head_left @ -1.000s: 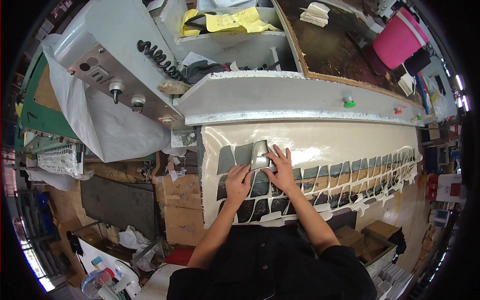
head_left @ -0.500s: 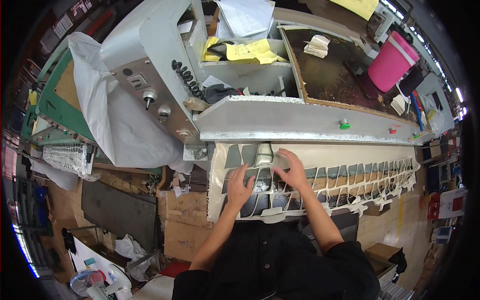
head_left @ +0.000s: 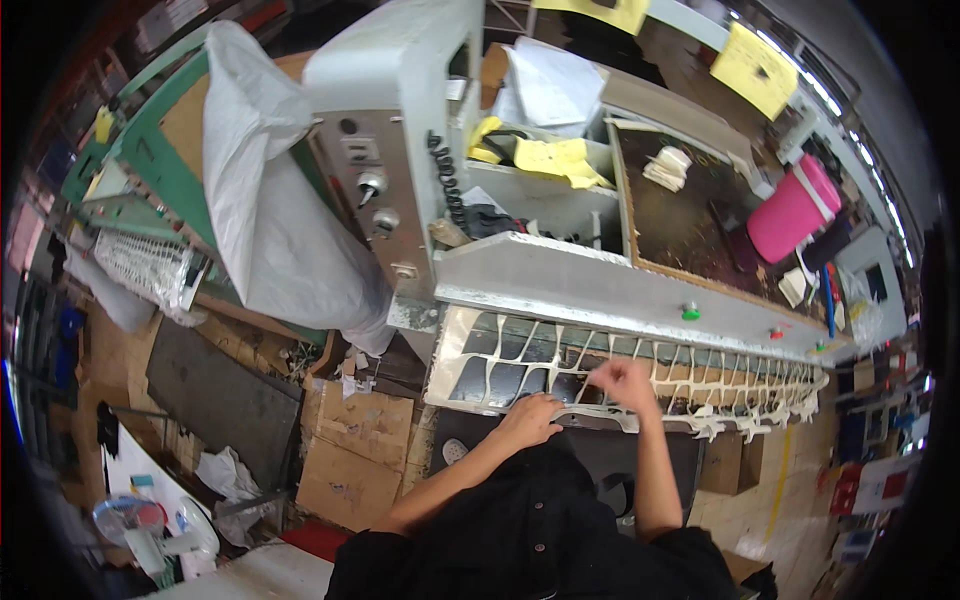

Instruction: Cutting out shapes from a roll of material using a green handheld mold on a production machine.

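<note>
A cream sheet [head_left: 468,325], cut through with rows of holes into a net-like lattice, lies along the bed of a grey machine in front of me. My left hand [head_left: 530,420] is closed at the sheet's near edge, fingers bent over the rim. Above the lattice, to the right, is my right hand [head_left: 622,383]. Its fingers are curled together, and I cannot make out what is in them. Dark surface and brown board show through the holes. Toward the right end, the sheet's near edge is ragged and hangs in loose strips.
The machine's front rail [head_left: 560,268] carries a green button [head_left: 690,312] and a red one. Behind it stand a pink container [head_left: 795,210] and yellow papers [head_left: 560,160]. At left are a control column [head_left: 370,190] and grey draped cover [head_left: 270,220]. Flattened cardboard [head_left: 355,450] lies below.
Both hands have come nearer my body and closed from spread fingers. The sheet's uncut back strip and the metal-edged piece between my hands no longer show. My view has turned.
</note>
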### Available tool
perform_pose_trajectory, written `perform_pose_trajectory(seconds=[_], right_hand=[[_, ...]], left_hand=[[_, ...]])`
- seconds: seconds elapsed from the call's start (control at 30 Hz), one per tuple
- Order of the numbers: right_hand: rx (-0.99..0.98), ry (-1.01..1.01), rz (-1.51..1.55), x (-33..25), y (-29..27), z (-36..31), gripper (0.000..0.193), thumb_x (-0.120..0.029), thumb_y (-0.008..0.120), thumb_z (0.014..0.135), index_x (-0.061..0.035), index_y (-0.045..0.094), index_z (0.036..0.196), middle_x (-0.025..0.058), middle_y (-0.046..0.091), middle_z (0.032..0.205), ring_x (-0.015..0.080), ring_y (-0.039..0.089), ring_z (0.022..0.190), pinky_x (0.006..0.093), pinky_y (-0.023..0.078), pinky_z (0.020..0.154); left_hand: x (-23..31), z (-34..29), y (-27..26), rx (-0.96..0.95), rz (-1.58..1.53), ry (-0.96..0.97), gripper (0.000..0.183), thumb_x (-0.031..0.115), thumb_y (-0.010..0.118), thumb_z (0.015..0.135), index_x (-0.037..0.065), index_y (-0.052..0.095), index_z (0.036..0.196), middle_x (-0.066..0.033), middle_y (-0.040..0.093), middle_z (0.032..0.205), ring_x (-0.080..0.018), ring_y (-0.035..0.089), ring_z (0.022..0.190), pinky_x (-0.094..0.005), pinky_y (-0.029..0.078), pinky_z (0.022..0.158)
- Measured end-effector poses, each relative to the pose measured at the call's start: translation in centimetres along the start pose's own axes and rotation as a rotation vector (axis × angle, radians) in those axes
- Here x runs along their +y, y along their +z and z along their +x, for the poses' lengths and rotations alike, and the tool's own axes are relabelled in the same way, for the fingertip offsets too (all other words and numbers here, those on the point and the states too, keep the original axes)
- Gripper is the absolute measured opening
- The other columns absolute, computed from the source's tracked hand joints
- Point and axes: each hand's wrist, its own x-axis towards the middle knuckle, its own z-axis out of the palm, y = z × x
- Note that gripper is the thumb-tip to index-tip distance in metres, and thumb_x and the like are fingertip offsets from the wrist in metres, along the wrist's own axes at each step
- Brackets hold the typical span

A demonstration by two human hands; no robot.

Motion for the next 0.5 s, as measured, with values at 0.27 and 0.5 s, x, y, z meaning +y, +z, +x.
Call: perform_pose_trajectory(seconds=[0.27,0.5], right_hand=[[0.137,-0.167,-0.315,1.0,7.2,-8.2,0.064,-0.035,0.101,0.063,-0.007,0.069,0.111,0.0155,0.067,0.109,0.0401,0.064,0.108,0.0493,0.052,0.095],[0.255,-0.166,-0.291,1.6,8.5,-8.0,0.052,-0.016,0.102,0.059,-0.0042,0.069,0.098,0.0161,0.068,0.094,0.0409,0.066,0.095,0.049,0.054,0.085]], left_hand=[[1.3,0.9,2.2,0.016,0.068,-0.025,0.042,0.019,0.088,0.08,0.0,0.071,0.114,-0.0188,0.066,0.118,-0.0406,0.063,0.115,-0.0502,0.053,0.1],[0.3,0.6,2.9,0.085,0.05,0.027,0.035,0.017,0.087,0.078,0.0,0.073,0.106,-0.0204,0.066,0.115,-0.0412,0.065,0.114,-0.0515,0.053,0.101]])
